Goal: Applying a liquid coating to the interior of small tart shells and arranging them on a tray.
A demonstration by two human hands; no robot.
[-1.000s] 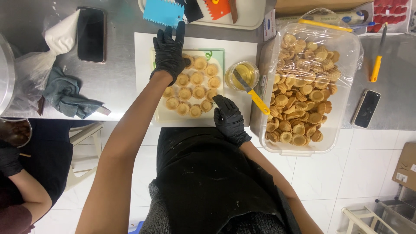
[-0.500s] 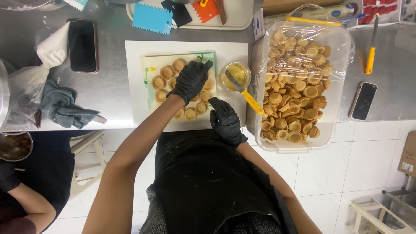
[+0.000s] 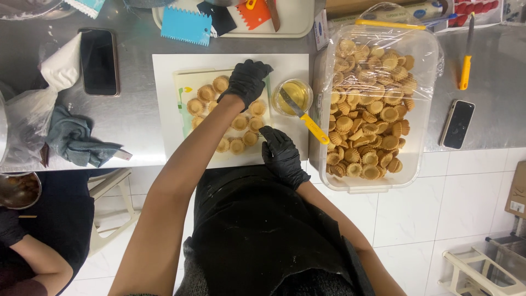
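with the left hand curled over tart shells mid-board and the right hand fingers loosely bent at 5 o'clock, a nudge might tip the small cup at 2 o'clock.

Tart shells on the pale sheet partly covered by the left hand and its forearm; exact count of shells beneath not tellable. Fingertips of the right hand curled near the lower shells, contact with them unclear. Blue scraper, orange scraper and black card cut by the top edge. Brown bowl cut by the left edge, contents too dark to name. Another person's arm cropped at the lower left. White rack cropped at the bottom right corner. Liquid in the small cup unidentifiable.
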